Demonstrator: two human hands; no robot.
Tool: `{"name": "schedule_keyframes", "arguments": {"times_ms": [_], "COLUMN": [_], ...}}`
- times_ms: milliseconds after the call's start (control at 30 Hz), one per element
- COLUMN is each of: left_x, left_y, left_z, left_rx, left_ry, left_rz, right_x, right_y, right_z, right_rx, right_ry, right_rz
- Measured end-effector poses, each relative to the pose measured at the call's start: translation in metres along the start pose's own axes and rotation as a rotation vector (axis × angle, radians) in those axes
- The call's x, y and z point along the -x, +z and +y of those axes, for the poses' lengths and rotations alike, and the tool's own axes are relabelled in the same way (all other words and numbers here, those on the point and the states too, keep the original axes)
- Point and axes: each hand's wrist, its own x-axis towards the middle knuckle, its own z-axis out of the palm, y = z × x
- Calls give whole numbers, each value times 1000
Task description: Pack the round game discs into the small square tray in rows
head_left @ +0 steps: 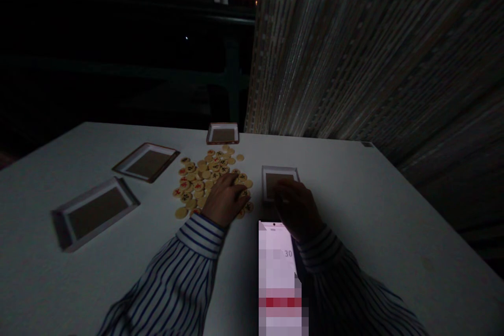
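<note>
A heap of round wooden Chinese chess pieces [199, 174], marked with red and black characters, lies loose on the white table. My left hand [225, 198] rests over the heap's right side, fingers bent down among the pieces and the thumb apart from them. I see nothing held in it. My right hand [301, 210] is above the near side of a small shallow box [298, 174], its fingers curled together. Dim light hides whatever these fingers may hold. The visible floor of that box is brown.
Two shallow boxes, one pale-sided [128, 194] and one with a reddish-brown edge [173, 155], lie left of the heap. A smaller brown-edged box [237, 136] sits behind it. A lit phone [271, 252] lies between my forearms. Beyond the table hangs a string curtain [326, 52].
</note>
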Motion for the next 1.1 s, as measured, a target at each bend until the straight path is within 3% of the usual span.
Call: {"name": "schedule_keyframes", "arguments": {"times_ms": [533,1100], "left_x": [0,-4], "left_y": [2,-7], "left_z": [-1,3], "left_rx": [-5,116], "left_ry": [30,78], "left_rz": [24,243], "right_x": [2,2], "right_y": [1,-1], "right_z": [0,1], "right_rx": [28,8], "right_ry": [0,-13], "right_rz": [32,52]}}
